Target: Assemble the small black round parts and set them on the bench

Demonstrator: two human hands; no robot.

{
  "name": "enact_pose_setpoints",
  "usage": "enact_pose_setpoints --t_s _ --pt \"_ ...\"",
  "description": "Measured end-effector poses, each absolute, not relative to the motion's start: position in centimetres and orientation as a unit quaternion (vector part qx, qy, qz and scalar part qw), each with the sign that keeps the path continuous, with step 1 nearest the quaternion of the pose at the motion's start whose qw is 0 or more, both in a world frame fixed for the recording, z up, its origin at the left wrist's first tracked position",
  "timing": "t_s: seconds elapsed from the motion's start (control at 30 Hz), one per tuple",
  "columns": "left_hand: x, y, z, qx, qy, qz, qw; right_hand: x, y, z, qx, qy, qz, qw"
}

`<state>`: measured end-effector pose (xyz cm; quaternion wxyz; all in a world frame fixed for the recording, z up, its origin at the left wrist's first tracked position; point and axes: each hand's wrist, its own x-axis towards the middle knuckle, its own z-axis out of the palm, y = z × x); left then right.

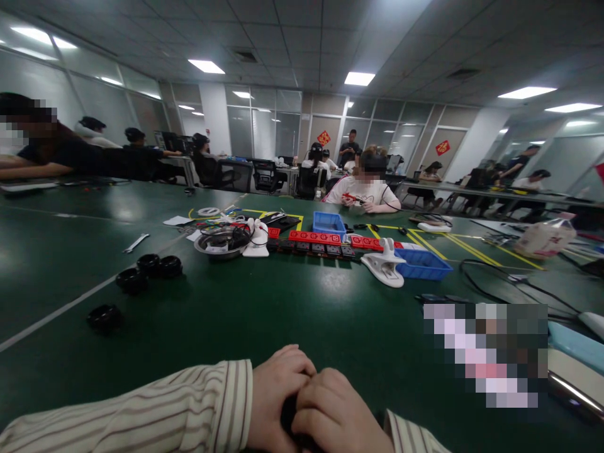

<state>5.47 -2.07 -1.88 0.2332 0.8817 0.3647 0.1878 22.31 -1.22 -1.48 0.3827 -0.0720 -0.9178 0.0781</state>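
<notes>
At the near edge of the green table, my left hand (278,393) and my right hand (333,409) are pressed together. Both are closed around a black object (289,414), which the fingers mostly hide, so I cannot make out its kind. To the left lie several black round pieces (133,280) with hollow middles, one of them (104,318) nearer to me and apart from the others.
A wrench (136,243) lies beyond the black pieces. Across the middle stand a metal bowl (207,251), red-and-black socket strips (314,238), white clamps (385,264) and blue bins (425,265). Opposite, a person (363,189) holds something red. Cables (519,283) lie at right.
</notes>
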Motion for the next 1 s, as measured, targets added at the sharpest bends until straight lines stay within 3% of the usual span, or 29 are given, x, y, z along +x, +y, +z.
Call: enact_pose_setpoints --t_s 0.27,0.37,0.47,0.7,1.0 --pt "5.2 -1.7 -1.5 0.886 0.345 0.171 0.259 22.8 -0.1 -0.1 0.013 -0.935 0.099 0.34" --pt "5.3 -2.1 -1.4 0.867 0.366 0.194 0.276 23.0 -0.4 0.2 -0.045 -0.919 0.096 0.38" --pt "5.7 -2.6 -1.3 0.864 0.391 0.222 0.228 23.0 -1.0 -0.2 -0.154 -0.891 0.129 0.407" --pt "6.4 -3.4 -1.4 0.873 0.424 0.194 0.145 22.7 -2.1 -0.9 -0.206 -0.896 0.151 0.364" --pt "5.6 -1.5 -1.5 0.898 0.328 0.179 0.233 22.6 -1.2 -1.9 -0.051 -0.924 0.09 0.369"
